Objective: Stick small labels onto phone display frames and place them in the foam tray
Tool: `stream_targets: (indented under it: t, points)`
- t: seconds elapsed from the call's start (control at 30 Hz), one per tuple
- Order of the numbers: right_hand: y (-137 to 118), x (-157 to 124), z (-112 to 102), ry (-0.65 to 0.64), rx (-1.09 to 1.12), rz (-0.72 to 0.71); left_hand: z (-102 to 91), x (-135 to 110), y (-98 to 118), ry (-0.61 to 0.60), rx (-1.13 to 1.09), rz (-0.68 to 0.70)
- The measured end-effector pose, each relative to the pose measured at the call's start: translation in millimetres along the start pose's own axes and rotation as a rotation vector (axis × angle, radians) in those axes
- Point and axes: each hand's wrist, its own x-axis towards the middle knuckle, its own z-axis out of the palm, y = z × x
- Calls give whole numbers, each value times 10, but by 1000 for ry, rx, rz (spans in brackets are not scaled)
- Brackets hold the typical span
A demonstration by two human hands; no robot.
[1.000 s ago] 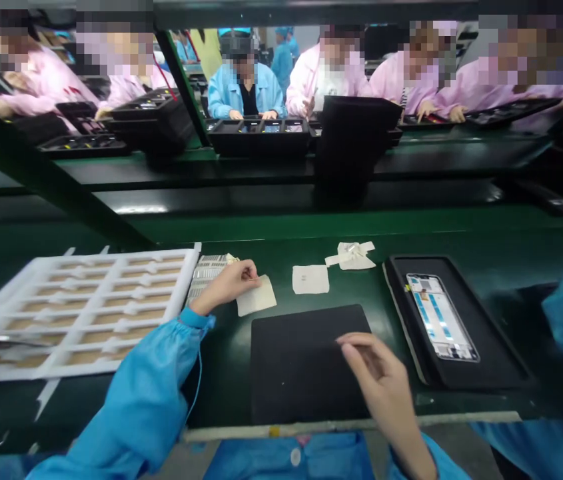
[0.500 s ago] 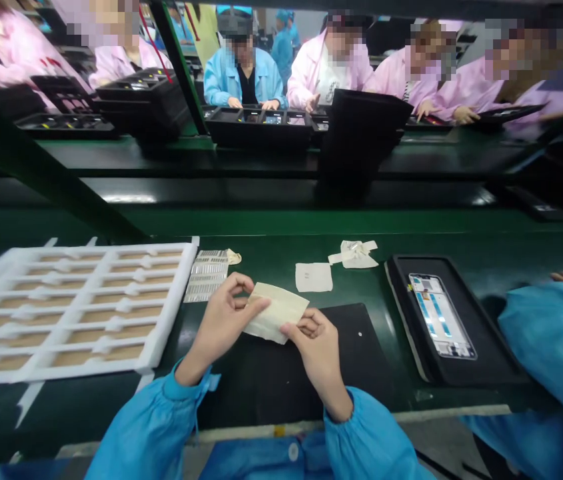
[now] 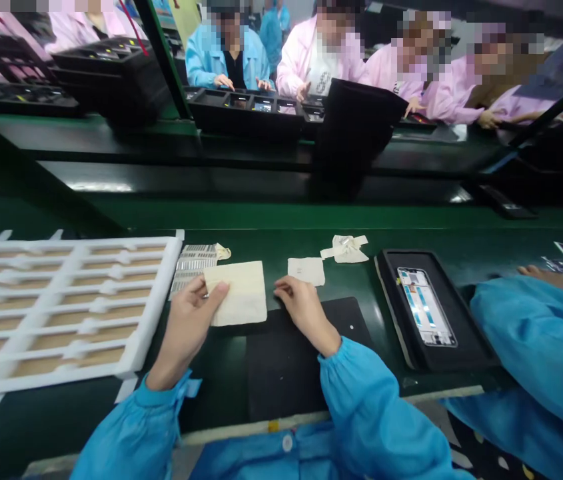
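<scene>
My left hand (image 3: 186, 327) pinches a cream-coloured paper sheet (image 3: 241, 293) by its left edge, thumb on top, and holds it up over the green bench. Just off the sheet's right edge is my right hand (image 3: 306, 310), thumb and fingertips drawn together; anything between them is too small to make out. Beneath my right hand lies a black mat (image 3: 291, 367). A sheet of barcode-like labels (image 3: 194, 260) is partly covered by my left hand and the cream sheet. Beyond my right hand are a small square paper (image 3: 306, 270) and some crumpled backing paper (image 3: 348, 248).
A white foam tray with slots (image 3: 76, 287) takes up the left side. To the right, a black tray (image 3: 466, 350) bears a phone frame (image 3: 426, 307), close to a co-worker's blue sleeve (image 3: 526, 320). Across the bench, people work behind black trays (image 3: 246, 123).
My right hand has let go of the cream sheet and moved off to its right. The sheet, now only in my left hand, has shifted left and shows more of its face. The view has swung slightly.
</scene>
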Motion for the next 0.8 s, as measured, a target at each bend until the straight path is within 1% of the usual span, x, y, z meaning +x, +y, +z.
stream_targets:
  t: [0.03,0.1,0.17,0.2,0.23,0.27,0.33,0.37,0.4,0.47,0.5,0.6,0.63,0.7,0.8]
  points:
    - [0,71,37,-15,-9,-11,11,-20,-32,-17,-18,-3]
    - [-24,133,68,-3,-14,-13,33,-48,-104,-58,-47,3]
    - [-82,92,21,54,-18,-5,48,-63,-165,-88,-49,12]
    - [-122,42,-25,80,31,15,55,-68,-187,-100,-41,12]
    - [-167,-20,-77,79,126,45,62,-74,-200,-111,-29,10]
    - [-217,-88,-125,48,255,79,71,-83,-206,-124,-17,7]
    - [-314,-225,-190,-74,529,140,93,-110,-199,-179,1,-7]
    - [-357,-284,-203,-129,627,155,105,-128,-190,-223,-3,-21]
    - [-394,-335,-204,-159,673,157,118,-148,-179,-272,-13,-41]
    - [-444,-405,-193,-123,674,142,140,-186,-162,-357,-40,-72]
    - [-459,-427,-189,-86,648,128,149,-203,-156,-373,-42,-69]
    - [-477,-472,-213,-11,535,45,169,-244,-141,-344,-36,-54]
    - [-475,-490,-231,-1,507,13,174,-255,-131,-336,-64,-82]
    - [-460,-540,-267,10,471,-28,184,-281,-93,-353,-175,-196]
    - [-418,-643,-311,80,397,-49,202,-325,-6,-448,-352,-363]
